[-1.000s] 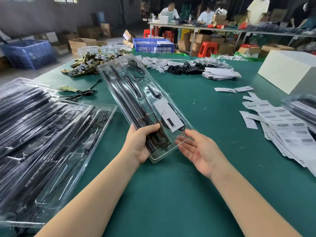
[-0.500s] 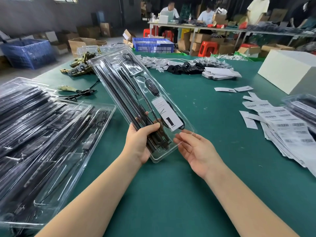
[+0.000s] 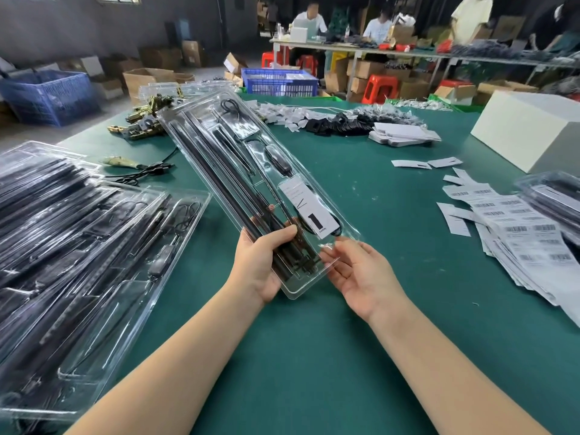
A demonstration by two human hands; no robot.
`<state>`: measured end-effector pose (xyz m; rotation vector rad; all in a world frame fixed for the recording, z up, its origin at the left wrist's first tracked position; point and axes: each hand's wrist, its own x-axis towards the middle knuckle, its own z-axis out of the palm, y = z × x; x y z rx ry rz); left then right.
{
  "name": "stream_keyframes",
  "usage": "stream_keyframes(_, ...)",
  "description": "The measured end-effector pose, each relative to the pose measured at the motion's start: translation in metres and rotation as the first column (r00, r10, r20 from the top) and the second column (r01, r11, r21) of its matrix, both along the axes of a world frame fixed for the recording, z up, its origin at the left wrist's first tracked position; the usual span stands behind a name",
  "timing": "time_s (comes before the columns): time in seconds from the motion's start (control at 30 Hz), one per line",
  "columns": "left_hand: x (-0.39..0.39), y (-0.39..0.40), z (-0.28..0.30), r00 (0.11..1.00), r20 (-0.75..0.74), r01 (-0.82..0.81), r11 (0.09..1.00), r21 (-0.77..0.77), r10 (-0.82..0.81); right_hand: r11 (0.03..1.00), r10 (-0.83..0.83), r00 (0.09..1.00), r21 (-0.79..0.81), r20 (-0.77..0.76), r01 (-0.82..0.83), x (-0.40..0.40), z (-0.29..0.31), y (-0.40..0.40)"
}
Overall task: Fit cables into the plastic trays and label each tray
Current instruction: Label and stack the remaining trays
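Note:
A long clear plastic tray (image 3: 201,127) is held tilted above the green table, its far end raised to the left. It holds black rods, a coiled black cable (image 3: 229,105) and a white card (image 3: 309,211) marked with a black "1". My left hand (image 3: 262,262) grips its near end, thumb across the rods. My right hand (image 3: 361,271) is palm up at the tray's near right corner, fingertips touching the rim. A stack of filled trays (image 3: 78,262) lies to the left. Barcode labels (image 3: 514,233) are spread at the right.
A white box (image 3: 530,133) stands at the far right, with another filled tray (image 3: 552,196) near it. Black and white tags (image 3: 342,120), brass parts (image 3: 141,117) and a loose cable (image 3: 141,174) lie further back. Blue crates, cartons and seated people are beyond the table.
The tray's far end has lifted and swung left, towards me. My right hand has come in from slightly apart to touch the tray's near right corner.

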<state>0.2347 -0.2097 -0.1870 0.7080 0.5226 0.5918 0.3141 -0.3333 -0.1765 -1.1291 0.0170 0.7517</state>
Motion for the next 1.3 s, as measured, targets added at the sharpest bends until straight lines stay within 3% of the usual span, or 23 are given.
stream_keyframes(0.4,-0.001,0.000,0.001,1.000,-0.005,-0.019,0.999,0.034,0.019,0.999,0.034,0.991,-0.012,0.130,-0.032,0.003,-0.002,-0.005)
stream_keyframes(0.83,-0.003,-0.001,0.005,0.999,-0.036,0.007,0.997,0.072,-0.004,0.998,0.060,0.998,0.023,0.036,-0.061,0.005,-0.002,-0.007)
stream_keyframes(1.13,-0.002,-0.009,0.005,1.000,0.017,-0.019,0.996,0.087,0.017,1.000,0.011,0.980,-0.011,0.197,-0.009,0.007,0.004,-0.009)
stream_keyframes(1.3,-0.002,-0.009,0.007,0.997,0.029,0.064,0.996,0.056,-0.066,1.000,-0.029,0.972,0.014,0.235,0.026,0.009,0.005,-0.011)
